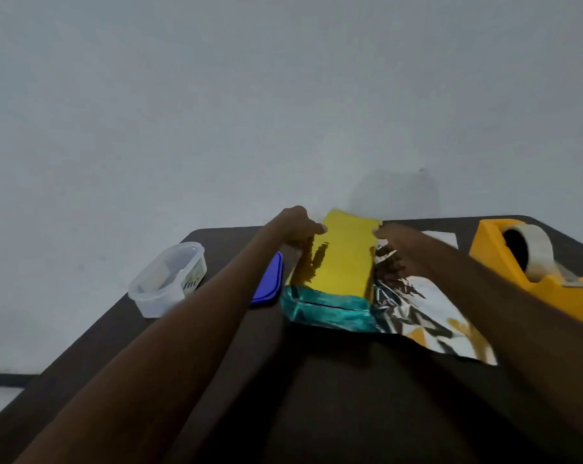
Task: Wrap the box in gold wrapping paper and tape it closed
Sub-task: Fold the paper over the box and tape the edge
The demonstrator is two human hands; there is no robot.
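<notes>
Up at the far edge of the table (333,396), the left hand (296,226) has its fingers curled over the far left corner of the box (345,259), thumb tip against the yellow top. Opposite, the right hand (388,234) reaches to the far right corner of the box; the blur keeps me from telling whether its fingers grip or merely touch there. Both forearms stretch forward from the near edge of the view, one on each side of the box. The box lies flat in the middle of the table, its top yellow, its near side a shiny teal. Beneath it lies the paper (427,316), crumpled and reflective, silver with gold patches, spreading out to the right and toward the viewer; on the left it rises against the side of the box under the left hand. Just left of the box a blue lid (268,283) lies partly hidden by the left forearm. Farther left stands a clear tub (167,279), well apart from the box. To the right, near the table's edge, sits a yellow tape dispenser (531,262) with a roll of clear tape in it. A pale wall (216,112) fills the background.
</notes>
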